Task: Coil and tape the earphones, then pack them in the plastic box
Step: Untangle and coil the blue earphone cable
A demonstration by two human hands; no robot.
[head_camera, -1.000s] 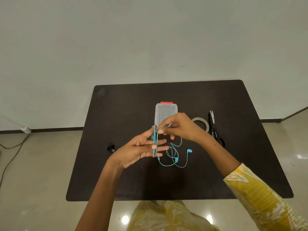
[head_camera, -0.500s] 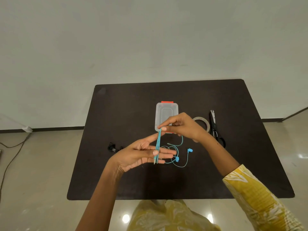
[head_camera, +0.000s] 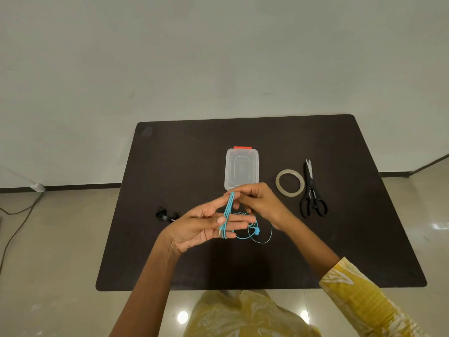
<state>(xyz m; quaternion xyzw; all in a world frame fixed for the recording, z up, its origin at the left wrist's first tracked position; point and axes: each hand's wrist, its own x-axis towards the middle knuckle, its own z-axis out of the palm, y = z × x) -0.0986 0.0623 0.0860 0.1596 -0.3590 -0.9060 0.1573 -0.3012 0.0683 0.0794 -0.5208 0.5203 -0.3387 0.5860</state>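
Note:
The blue earphones [head_camera: 228,215] are wound in several turns around the straight fingers of my left hand [head_camera: 201,227], palm up above the dark table [head_camera: 340,251]. My right hand [head_camera: 260,203] pinches the cable at the far end of the coil, by my left fingertips. The loose end with the blue earbuds [head_camera: 257,231] hangs below and to the right. The clear plastic box [head_camera: 241,169], lid shut with a red latch, lies just behind my hands. A roll of clear tape [head_camera: 289,183] lies right of the box.
Black scissors [head_camera: 312,193] lie right of the tape roll. A small black pair of earphones [head_camera: 165,214] sits on the table left of my left hand. A cable [head_camera: 14,222] runs across the floor at the left.
My right hand has carried the cable round my left fingers again and drawn closer to them. More cable is wound on, and the loose tail with the earbuds is shorter.

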